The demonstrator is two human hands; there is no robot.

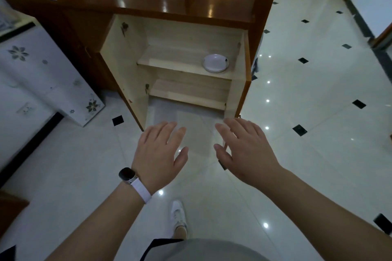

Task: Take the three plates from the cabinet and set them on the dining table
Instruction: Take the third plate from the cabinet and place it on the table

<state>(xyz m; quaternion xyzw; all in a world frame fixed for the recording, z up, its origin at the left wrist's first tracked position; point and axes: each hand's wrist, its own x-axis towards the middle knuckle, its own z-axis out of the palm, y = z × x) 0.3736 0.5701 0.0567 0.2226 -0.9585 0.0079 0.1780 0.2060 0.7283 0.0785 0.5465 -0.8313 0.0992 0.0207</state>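
A low wooden cabinet (186,23) stands ahead with both doors swung wide. On the right end of its middle shelf (169,63) rests a white plate (216,62); whether it is one plate or a stack I cannot tell. My left hand (161,152), with a watch on a white strap at the wrist, and my right hand (244,150) reach forward side by side, palms down, fingers spread, holding nothing. Both hands are well short of the cabinet, over the floor in front of it.
The left door (125,70) and right door (241,82) jut out toward me. A white cloth with flower prints (42,82) covers furniture at the left. Glossy tiled floor (307,101) stretches to the right. My white shoe (178,216) is below.
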